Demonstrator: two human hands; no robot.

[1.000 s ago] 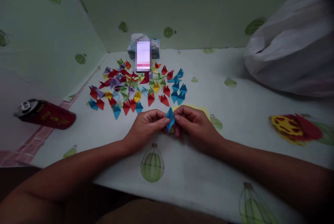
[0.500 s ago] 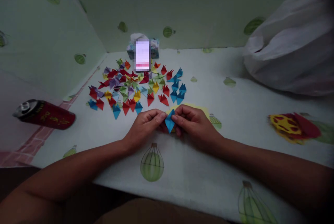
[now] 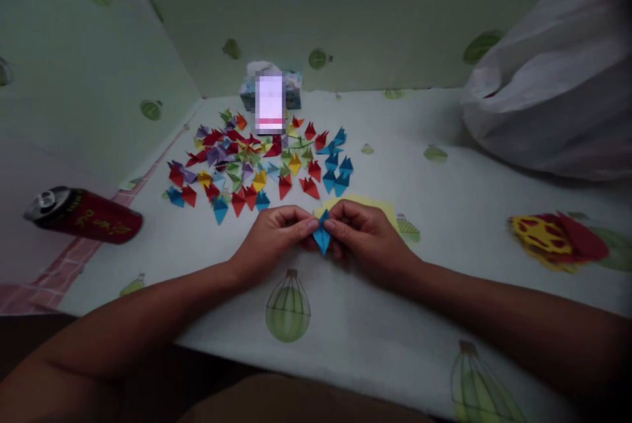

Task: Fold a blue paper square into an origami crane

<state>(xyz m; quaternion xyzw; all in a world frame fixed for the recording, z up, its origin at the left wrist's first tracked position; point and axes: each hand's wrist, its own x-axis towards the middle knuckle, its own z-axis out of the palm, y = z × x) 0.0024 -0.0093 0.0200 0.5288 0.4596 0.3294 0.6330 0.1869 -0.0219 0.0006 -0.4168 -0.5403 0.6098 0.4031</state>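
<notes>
A small blue folded paper piece [image 3: 321, 237] is pinched between both hands, just above the pale cloth-covered surface [image 3: 345, 318]. My left hand [image 3: 274, 233] grips its left side with thumb and fingers closed. My right hand [image 3: 368, 232] grips its right side the same way. Behind the hands lies a spread of several folded paper pieces [image 3: 257, 160] in red, blue, yellow, purple and green. A yellow sheet [image 3: 368, 202] shows partly from behind my right hand.
A dark red can [image 3: 83, 216] lies on its side at the left. A tissue box [image 3: 271, 91] stands at the back by the wall. A large white plastic bag [image 3: 553, 87] fills the right rear. A red and yellow print [image 3: 557, 239] marks the cloth at right.
The blue piece has been folded narrower and sits a little lower between the fingertips. Both hands stay in nearly the same place.
</notes>
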